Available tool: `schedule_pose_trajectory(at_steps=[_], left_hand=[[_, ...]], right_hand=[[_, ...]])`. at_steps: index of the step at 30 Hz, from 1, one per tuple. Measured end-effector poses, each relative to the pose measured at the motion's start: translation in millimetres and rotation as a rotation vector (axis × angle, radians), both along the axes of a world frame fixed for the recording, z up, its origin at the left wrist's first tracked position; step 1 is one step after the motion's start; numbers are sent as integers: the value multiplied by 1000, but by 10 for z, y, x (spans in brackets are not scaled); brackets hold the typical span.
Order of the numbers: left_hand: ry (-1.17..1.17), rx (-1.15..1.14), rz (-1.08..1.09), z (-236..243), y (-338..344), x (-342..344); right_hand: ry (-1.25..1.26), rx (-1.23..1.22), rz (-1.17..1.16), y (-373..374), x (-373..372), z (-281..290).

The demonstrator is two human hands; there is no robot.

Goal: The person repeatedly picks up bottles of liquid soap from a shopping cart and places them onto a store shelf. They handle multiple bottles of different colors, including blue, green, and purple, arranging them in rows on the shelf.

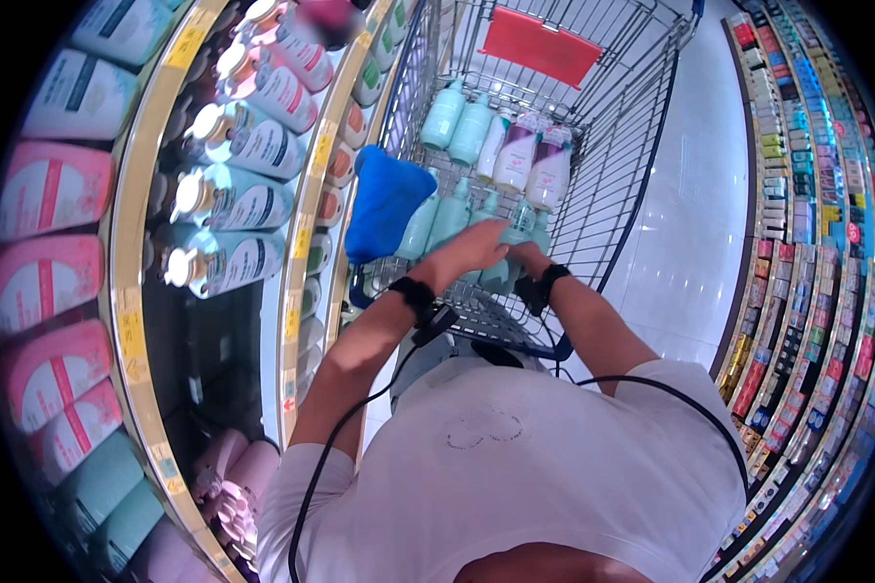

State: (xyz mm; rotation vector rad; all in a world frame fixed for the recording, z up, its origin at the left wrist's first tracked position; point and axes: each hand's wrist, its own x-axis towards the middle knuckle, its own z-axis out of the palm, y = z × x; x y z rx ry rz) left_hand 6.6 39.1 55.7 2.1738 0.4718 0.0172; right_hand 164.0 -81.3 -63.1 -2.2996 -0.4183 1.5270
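A wire shopping cart [620, 228] stands right in front of me. Both my hands reach over its near end and almost meet above mint-green pump bottles. My left hand [474, 245] bends inward, fingers closed at the top of a mint-green pump bottle [499, 277]. From the other side my right hand [530, 257] closes on the same bottle, its fingertips partly hidden. More mint-green pump bottles [449, 218] stand beside my left hand. Farther in are two mint-green pump bottles [472, 131] and several white-and-purple bottles [517, 155].
A blue cloth bundle [384, 204] hangs at the cart's left side. Left of the cart, shelves [131, 291] hold rows of pump bottles [253, 204] and pink packs [53, 282]. A shelf of small packages [778, 291] runs along the right, beyond the shiny floor [685, 214]. Cables run along my arms.
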Motion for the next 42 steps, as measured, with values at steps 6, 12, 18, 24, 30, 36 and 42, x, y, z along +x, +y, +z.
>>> schedule_pose_trajectory(at_steps=[6,12,18,24,30,36,42], left_hand=[[490,-471,12,-1258,-174,205],[519,-797,249,-1145,-180,270],[587,-856,360,-944,-172,297],[405,-648,265,-696,-134,295],[-142,-237,246,-155,-134,-60],[-642,92,549,1212,-374,-896],[-694,527,880,1313,-708,-2313]], right_hand=[[-170,-151,101,35,-128,71],[-266,-162,74,37,-228,-44],[-334,-147,23,-71,-233,-357],[-95,-59,-373,-22,-267,-16],[22,641,-293,251,-268,1231],[-145,1119,182,454,-811,2584],[31,1336,745,675,-2114,2902]])
